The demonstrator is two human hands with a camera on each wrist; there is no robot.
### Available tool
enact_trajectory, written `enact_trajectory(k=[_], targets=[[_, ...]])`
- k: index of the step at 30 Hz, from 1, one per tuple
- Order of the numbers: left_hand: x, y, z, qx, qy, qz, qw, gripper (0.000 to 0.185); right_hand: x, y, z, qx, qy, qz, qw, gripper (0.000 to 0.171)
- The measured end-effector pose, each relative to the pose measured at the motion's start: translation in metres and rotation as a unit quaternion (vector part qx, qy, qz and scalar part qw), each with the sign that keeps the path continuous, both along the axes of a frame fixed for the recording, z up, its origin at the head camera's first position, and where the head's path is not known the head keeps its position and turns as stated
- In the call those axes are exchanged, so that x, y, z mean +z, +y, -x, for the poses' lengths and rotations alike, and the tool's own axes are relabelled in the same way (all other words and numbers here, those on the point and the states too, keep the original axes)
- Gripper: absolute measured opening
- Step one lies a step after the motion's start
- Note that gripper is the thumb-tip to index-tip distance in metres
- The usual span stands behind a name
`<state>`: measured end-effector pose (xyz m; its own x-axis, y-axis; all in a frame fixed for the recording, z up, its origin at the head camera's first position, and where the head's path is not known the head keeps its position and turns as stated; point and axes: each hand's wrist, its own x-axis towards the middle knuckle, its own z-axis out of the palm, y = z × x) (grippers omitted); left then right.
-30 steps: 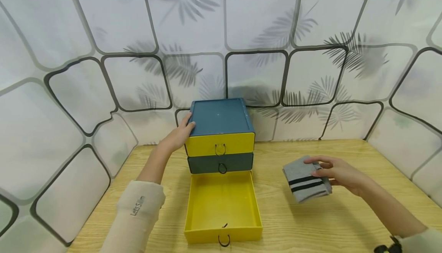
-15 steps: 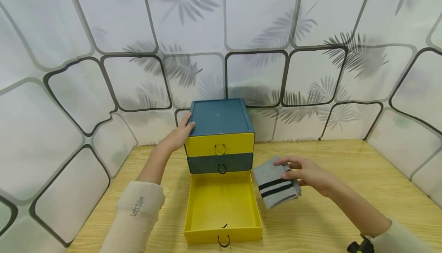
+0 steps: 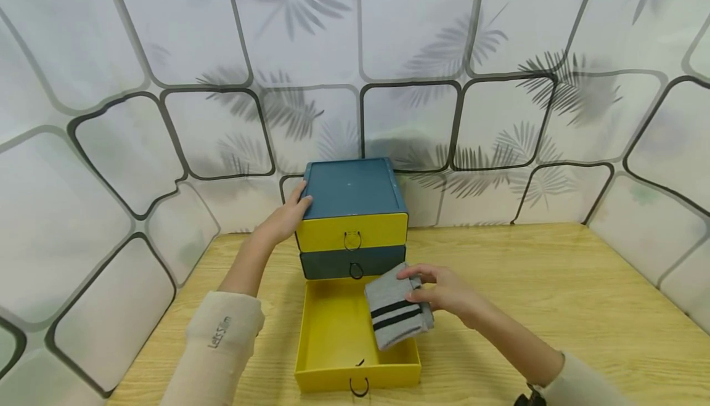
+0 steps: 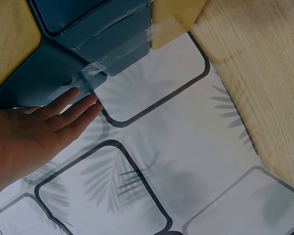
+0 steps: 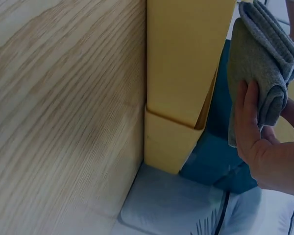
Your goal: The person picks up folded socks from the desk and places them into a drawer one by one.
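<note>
A small drawer unit (image 3: 353, 193) with a blue top stands at the back of the wooden table (image 3: 527, 283). Its bottom yellow drawer (image 3: 333, 357) is pulled out toward me. My left hand (image 3: 288, 215) rests flat against the unit's left side (image 4: 39, 78), fingers straight. My right hand (image 3: 444, 292) holds a folded grey sock with two black stripes (image 3: 395, 313) over the open drawer's right rim. In the right wrist view the fingers (image 5: 247, 122) curl round the folded sock (image 5: 262, 68) beside the yellow drawer wall (image 5: 181, 63).
Patterned white panels (image 3: 166, 147) wall in the table at the back and both sides. The upper yellow drawer (image 3: 353, 231) and the middle grey drawer (image 3: 353, 261) are pushed in, each with a black ring pull. Bare wood lies to the right.
My right hand has carried the sock leftward from the table's right part to above the open drawer's right edge. The left hand has stayed on the unit.
</note>
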<state>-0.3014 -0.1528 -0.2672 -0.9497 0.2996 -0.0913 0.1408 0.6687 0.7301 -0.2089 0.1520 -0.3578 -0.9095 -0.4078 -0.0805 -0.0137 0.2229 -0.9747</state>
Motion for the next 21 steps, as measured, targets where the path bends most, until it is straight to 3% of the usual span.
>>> enact_trajectory(k=[6,9,13,21], targets=[[0.0,-0.002,0.0,-0.001,0.0,-0.002,1.0,0.059,-0.005,-0.027,0.002,-0.001,0.034,-0.036,0.999,0.033],[-0.001,-0.002,0.0,-0.002,-0.001,-0.001,1.0,0.059,-0.01,-0.04,0.002,-0.017,0.071,-0.075,0.995,0.029],[-0.001,-0.002,0.0,-0.004,-0.001,0.0,1.0,0.059,-0.017,-0.057,0.001,-0.024,0.144,-0.147,0.978,0.027],[0.0,-0.001,0.0,-0.004,-0.001,0.003,1.0,0.059,-0.029,-0.075,-0.001,-0.004,0.209,-0.24,0.948,0.027]])
